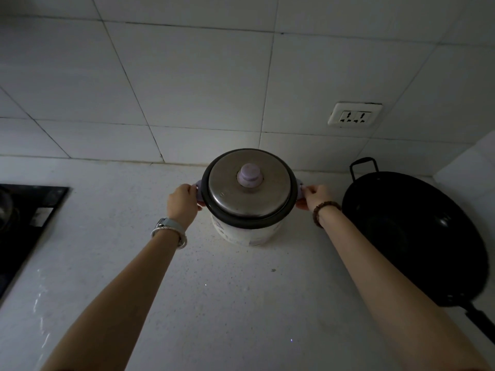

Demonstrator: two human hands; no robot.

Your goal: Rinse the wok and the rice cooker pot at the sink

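A white rice cooker (245, 232) stands on the pale countertop near the tiled wall. Its steel lid (249, 192) with a lilac knob covers it, so the inner pot is hidden. My left hand (183, 203) grips the lilac side handle on the cooker's left. My right hand (314, 196) grips the matching handle on its right. A black wok (412, 236) with a loop handle at the back and a long handle toward me lies on the counter to the right of my right forearm.
A black gas hob (26, 220) sits at the left edge of the countertop (227, 303). A white double socket (355, 115) is on the tiled wall above the wok. The wall corner closes in at the right. No sink is in view.
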